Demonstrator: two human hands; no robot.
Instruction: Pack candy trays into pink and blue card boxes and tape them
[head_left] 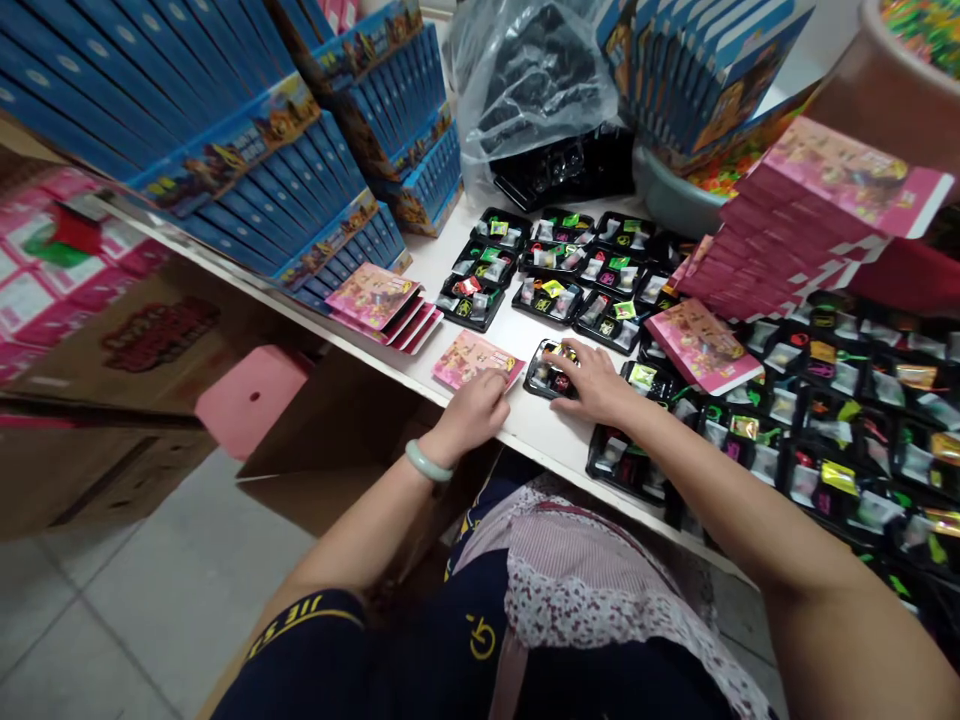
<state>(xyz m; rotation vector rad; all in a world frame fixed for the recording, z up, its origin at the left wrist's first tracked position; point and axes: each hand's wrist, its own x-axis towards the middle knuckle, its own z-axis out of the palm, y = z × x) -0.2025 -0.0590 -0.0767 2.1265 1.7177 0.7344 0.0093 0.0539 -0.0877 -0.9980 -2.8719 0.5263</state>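
Note:
A pink printed packet [472, 358] lies flat at the table's front edge, and my left hand [476, 408], with a pale bangle at the wrist, has its curled fingers on the packet's near edge. To its right is a small black tray [541, 370] holding little wrapped items. My right hand [589, 382] reaches over that tray, thumb and fingers apart, fingertips on its contents and thumb by its near side. Several pink packets [382, 305] are piled left of the flat one. Another pink box [703, 345] rests on filled trays at the right.
Filled black trays [551, 298] stand behind my hands, and many more [832, 430] cover the right side. Blue boxes [262, 150] rise at the left. A tall pink stack [802, 220], a plastic bag [536, 80] and a grey basin [671, 190] are farther back.

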